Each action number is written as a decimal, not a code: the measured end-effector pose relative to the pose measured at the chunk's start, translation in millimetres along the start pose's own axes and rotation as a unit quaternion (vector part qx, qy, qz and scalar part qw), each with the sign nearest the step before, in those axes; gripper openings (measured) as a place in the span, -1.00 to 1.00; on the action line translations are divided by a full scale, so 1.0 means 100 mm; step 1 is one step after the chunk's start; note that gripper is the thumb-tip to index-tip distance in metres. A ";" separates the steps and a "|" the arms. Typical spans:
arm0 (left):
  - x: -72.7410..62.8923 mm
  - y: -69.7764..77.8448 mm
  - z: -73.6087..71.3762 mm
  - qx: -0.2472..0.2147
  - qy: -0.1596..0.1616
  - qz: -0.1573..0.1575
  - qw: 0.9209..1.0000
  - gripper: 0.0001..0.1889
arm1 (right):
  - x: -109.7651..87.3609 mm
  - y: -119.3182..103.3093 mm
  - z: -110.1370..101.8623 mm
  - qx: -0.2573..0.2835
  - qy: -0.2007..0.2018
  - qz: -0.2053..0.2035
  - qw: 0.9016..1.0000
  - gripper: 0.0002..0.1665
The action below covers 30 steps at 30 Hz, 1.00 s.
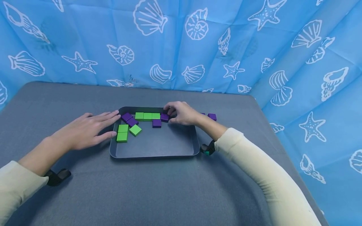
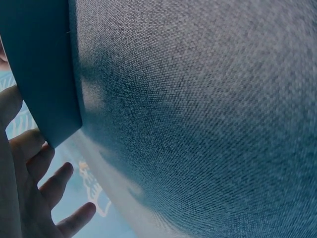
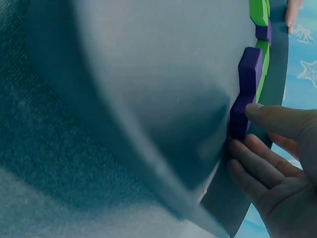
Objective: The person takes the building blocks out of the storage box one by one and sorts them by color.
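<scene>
A dark tray (image 1: pixel 155 150) lies on the grey table with green and purple blocks inside. My right hand (image 1: pixel 182 113) reaches over its back right part and pinches a purple block (image 1: pixel 165 117), at the right end of a row of three green blocks (image 1: pixel 147 116). The right wrist view shows the thumb on that purple block (image 3: pixel 239 116), with the other fingers close against its side. Another purple block (image 1: pixel 156 123) sits just in front of the row. My left hand (image 1: pixel 87 130) is at the tray's left wall, fingers straight; in the left wrist view they touch the wall (image 2: pixel 44 74).
Two purple blocks (image 1: pixel 130 119) touch at the tray's back left corner. Two green blocks (image 1: pixel 122 133) stand near the left wall beside a turned green block (image 1: pixel 135 130). Outside the tray's right side lie a purple block (image 1: pixel 212 116) and another, partly hidden. A blue shell-patterned curtain (image 1: pixel 175 47) hangs behind.
</scene>
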State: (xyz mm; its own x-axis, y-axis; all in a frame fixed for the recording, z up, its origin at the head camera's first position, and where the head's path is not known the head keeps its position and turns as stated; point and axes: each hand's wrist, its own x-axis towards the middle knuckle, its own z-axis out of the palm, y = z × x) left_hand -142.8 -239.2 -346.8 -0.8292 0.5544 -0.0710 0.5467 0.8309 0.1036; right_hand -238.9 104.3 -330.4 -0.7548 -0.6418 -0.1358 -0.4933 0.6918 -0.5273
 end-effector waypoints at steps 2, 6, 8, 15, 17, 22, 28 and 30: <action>0.00 0.00 0.00 0.001 0.000 0.000 1.000 -0.26 | 0.01 -0.02 0.02 -0.010 0.009 -0.002 1.000 -0.39; 0.00 0.00 0.01 0.003 0.000 -0.002 1.000 -0.26 | 0.03 -0.05 0.04 -0.031 0.022 -0.008 0.999 -0.42; 0.01 0.00 0.01 0.005 -0.001 -0.002 1.000 -0.26 | 0.03 -0.06 0.05 -0.037 0.024 -0.010 0.999 -0.44; 0.01 0.00 0.01 0.004 -0.001 -0.002 1.000 -0.26 | 0.05 -0.08 0.07 -0.057 0.022 -0.005 0.998 -0.47; 0.00 0.00 0.01 0.004 -0.001 -0.001 1.000 -0.26 | 0.06 -0.09 0.07 -0.064 0.022 -0.003 0.998 -0.47; 0.00 0.00 0.01 0.005 0.000 -0.003 1.000 -0.25 | 0.07 -0.10 0.09 -0.068 0.023 -0.001 0.997 -0.48; 0.00 0.01 0.01 0.005 -0.001 -0.005 1.000 -0.25 | 0.06 -0.10 0.08 -0.052 0.022 0.002 0.998 -0.48; 0.00 0.01 0.01 0.005 -0.001 -0.005 1.000 -0.25 | 0.06 -0.09 0.06 -0.045 0.019 0.001 0.999 -0.48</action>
State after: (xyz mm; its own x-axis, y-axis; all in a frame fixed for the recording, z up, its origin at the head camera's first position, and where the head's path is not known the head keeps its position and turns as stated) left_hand -142.4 -238.1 -347.7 -0.8348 0.5455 -0.0749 0.5389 0.8373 0.0920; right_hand -236.0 92.1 -331.4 -0.7702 -0.6293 -0.1040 -0.5283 0.7208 -0.4488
